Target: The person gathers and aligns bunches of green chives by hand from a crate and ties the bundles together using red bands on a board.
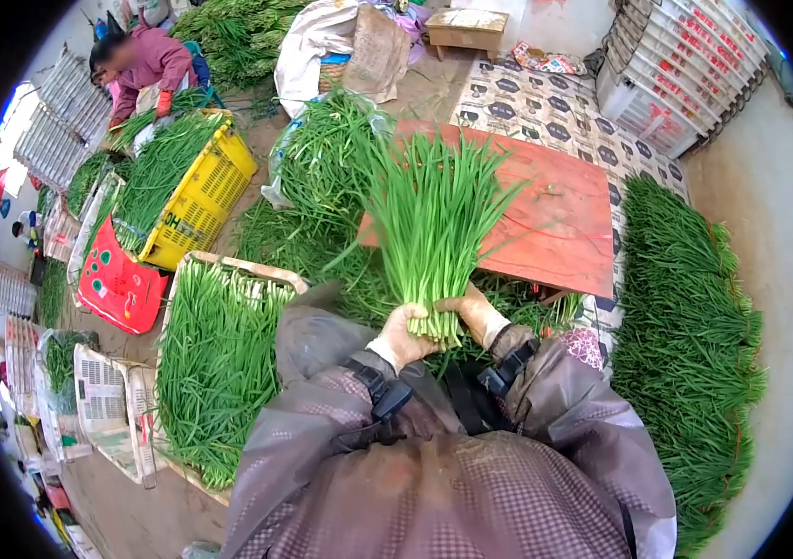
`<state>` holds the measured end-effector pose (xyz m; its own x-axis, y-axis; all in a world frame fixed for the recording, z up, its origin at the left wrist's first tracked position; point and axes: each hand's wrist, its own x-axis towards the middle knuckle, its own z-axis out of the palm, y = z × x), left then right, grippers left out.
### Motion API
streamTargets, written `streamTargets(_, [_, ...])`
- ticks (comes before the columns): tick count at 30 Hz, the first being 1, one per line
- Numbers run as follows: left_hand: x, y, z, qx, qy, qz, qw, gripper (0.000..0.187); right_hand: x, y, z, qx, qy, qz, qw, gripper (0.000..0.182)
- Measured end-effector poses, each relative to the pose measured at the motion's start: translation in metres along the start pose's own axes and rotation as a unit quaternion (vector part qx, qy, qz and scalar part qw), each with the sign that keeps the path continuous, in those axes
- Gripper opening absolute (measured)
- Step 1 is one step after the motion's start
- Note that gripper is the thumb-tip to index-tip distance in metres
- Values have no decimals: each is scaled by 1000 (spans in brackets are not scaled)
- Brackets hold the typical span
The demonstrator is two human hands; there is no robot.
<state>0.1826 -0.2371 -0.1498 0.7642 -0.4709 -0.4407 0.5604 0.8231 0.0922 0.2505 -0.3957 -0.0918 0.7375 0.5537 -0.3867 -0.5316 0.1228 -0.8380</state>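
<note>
Chive bunch (432,224) upright, long axis vertical, tips fanning away toward red board (555,219); cut ends low; left hand (403,337) and right hand (478,315) clasp its base, over loose chives.

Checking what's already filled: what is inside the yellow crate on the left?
The yellow crate lies tipped, and long green chives spill out of its open side. They cover the inside, so its floor and anything beneath the greens cannot be seen.
</note>
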Motion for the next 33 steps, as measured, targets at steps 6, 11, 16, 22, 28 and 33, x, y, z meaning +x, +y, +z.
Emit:
streamTargets(6, [-14, -3, 18, -60, -87, 17, 994, 67, 5, 16, -4, -162, 109, -39, 980, 83])
streamTargets(11, [-11, -5, 16, -73, -53, 19, 996, 66, 4, 6, 3, -429, 250, -345, 797, 89])
streamTargets(16, [-12, -5, 15, -76, -42, 12, 996, 66, -3, -15, 22, -613, 108, -258, 739, 30])
streamTargets(22, [-16, -5, 16, -90, 3, 16, 996, 68, 4, 5, 25, -666, 92, -252, 696, 28])
streamTargets(28, [-15, -4, 16, -104, -42, -1, 994, 68, 18, 14, 19, -612, 106, -233, 748, 17])
streamTargets(33, [-14, -1, 12, -89, -120, -17, 989, 65, 11, -20, 10, -407, 59, -163, 897, 17])
